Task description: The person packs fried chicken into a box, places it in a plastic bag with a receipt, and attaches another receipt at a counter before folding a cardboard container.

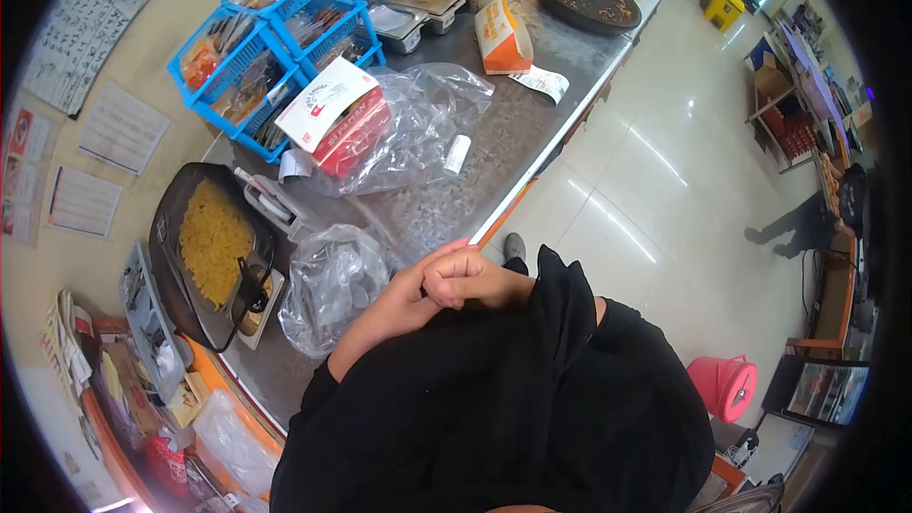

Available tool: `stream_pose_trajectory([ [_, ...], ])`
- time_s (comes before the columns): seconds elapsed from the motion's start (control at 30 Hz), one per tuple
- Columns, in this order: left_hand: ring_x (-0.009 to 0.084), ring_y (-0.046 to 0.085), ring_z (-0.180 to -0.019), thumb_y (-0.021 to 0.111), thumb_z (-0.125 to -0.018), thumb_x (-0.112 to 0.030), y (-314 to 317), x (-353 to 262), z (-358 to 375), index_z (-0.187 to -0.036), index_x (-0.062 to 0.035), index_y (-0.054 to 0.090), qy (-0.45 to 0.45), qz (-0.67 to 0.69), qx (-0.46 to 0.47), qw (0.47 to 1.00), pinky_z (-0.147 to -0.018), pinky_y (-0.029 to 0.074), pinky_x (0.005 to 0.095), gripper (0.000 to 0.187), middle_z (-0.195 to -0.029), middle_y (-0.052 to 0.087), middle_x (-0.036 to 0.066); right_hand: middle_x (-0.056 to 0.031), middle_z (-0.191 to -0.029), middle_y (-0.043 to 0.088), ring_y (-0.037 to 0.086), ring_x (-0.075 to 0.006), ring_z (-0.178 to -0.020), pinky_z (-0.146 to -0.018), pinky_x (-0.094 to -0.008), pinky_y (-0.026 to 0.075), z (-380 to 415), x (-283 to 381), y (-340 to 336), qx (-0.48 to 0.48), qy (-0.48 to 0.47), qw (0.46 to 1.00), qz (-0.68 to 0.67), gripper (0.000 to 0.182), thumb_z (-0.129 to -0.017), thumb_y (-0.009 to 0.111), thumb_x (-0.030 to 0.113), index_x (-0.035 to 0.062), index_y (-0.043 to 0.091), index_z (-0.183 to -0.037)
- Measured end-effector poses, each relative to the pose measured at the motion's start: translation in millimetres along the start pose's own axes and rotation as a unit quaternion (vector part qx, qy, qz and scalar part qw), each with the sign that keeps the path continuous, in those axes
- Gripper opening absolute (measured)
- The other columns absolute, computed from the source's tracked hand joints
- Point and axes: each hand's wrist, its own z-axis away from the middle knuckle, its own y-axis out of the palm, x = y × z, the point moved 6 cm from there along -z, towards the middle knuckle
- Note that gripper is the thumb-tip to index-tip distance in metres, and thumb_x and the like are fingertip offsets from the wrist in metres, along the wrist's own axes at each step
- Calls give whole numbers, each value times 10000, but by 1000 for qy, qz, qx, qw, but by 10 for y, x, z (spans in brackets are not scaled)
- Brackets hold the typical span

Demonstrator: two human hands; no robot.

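At the counter's near edge, my left hand [410, 291] and my right hand [464, 279] are clasped together in front of my black clothing. The right fingers are curled in a fist against the left hand, and the left fingers are partly hidden behind it. No object shows in either hand. Just left of them a crumpled clear plastic bag [332, 290] lies on the counter [427, 223]. Farther up, another clear bag [427, 119] spreads beside a red and white food box [332, 114].
Yellow rice-like food fills a dark-rimmed tray [217, 242] at the left. Blue baskets [275, 47] of packets stand behind the box. An orange and white carton [503, 38], receipt [543, 84] and black pan [584, 0] lie farther along. A pink bucket [724, 388] stands right; a person [807, 218] appears beyond.
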Motion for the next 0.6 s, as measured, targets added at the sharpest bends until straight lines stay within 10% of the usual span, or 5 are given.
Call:
stream_pose_trajectory([
  [0.23,141,624,-893,526,-890,17,-208,247,-631,-1270,8,479,2,-24,-195,980,-788,489,251,383,-1009,657,119,7,-679,584,512,-81,-586,-519,-235,378,39,350,-1398,-213,49,970,104,231,-903,555,257,54,626,-819],
  [0.33,149,640,-857,521,-915,-16,-304,257,-837,-1236,19,496,-10,28,-228,973,-779,498,250,324,-931,662,126,2,-723,614,532,-60,-598,-534,-206,408,96,648,-2570,-387,-21,887,251,222,-923,536,240,50,629,-855],
  [0.4,145,638,-853,522,-921,-29,-331,234,-1023,-1232,23,496,-22,28,-241,970,-784,494,242,317,-918,660,115,-94,-751,641,622,-188,-689,-644,-312,482,133,759,-3307,-470,-7,815,338,200,-861,588,219,30,645,-894],
  [0.6,176,636,-836,540,-913,-55,-291,26,-1795,-1217,41,506,-8,-5,-268,963,-800,504,300,321,-901,653,121,-172,-1010,541,554,-337,-957,-811,-412,449,-81,1204,-4094,-503,-60,602,617,273,-784,633,115,59,526,-1029],
])
